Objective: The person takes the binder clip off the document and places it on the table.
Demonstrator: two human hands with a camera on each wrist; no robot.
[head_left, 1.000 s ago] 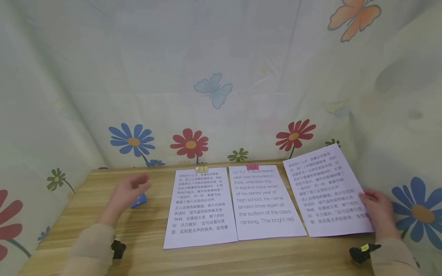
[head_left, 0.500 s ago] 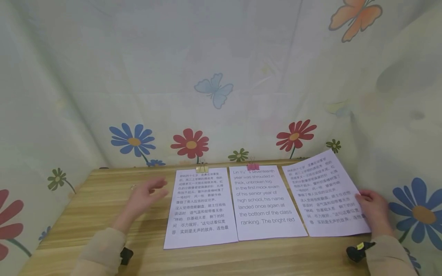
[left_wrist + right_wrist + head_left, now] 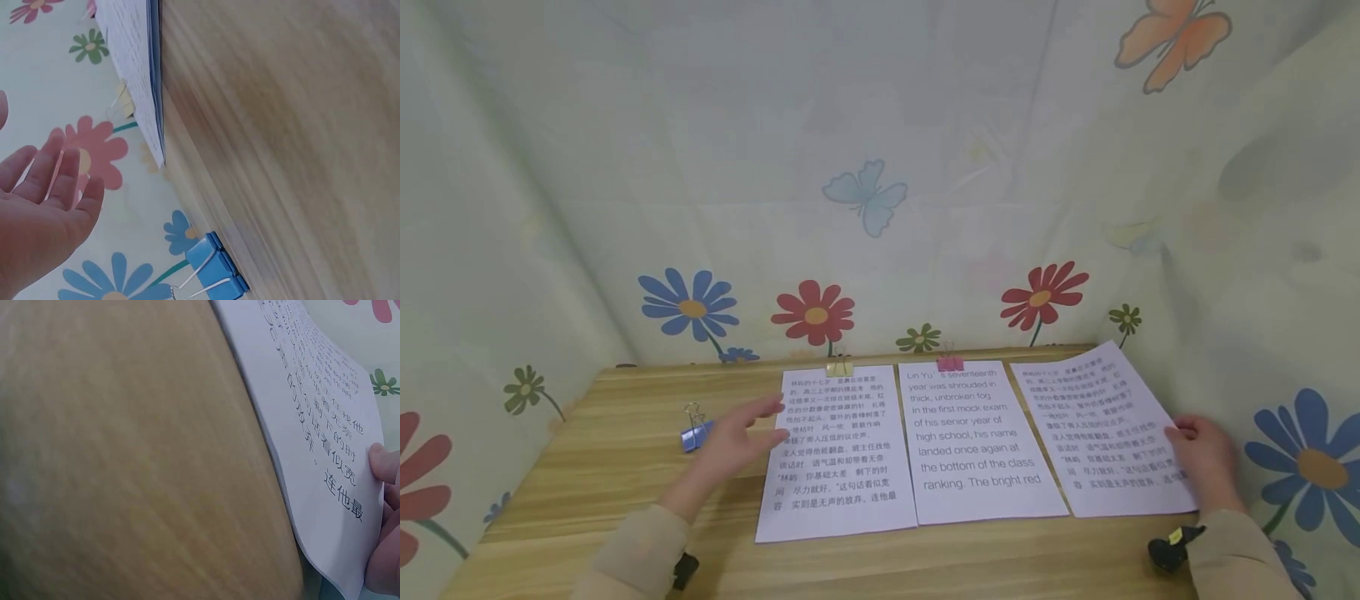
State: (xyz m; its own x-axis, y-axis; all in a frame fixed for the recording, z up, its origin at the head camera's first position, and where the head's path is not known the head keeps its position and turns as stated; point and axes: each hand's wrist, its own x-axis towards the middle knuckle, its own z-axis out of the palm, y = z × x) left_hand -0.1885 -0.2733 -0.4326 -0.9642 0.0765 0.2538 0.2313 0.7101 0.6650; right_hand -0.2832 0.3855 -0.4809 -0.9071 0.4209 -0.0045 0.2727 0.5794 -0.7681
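Observation:
Three printed paper stacks lie side by side. The left stack has a yellow binder clip on its top edge, the middle stack a pink binder clip. My right hand pinches the right edge of the right stack, thumb on top; in the right wrist view this paper bends up at that edge. My left hand, fingers extended and apart, hovers by the left stack's left edge and holds nothing. Left of it stands a blue binder clip, also in the left wrist view.
The stacks lie on a wood-grain table. A pale curtain printed with flowers and butterflies hangs behind and at both sides. Black wrist cameras are strapped near the sleeves.
My left hand has moved right, from over the blue binder clip to the left stack's edge, uncovering the clip. The right stack's far right corner has come lower and nearer, with my right hand shifting slightly left.

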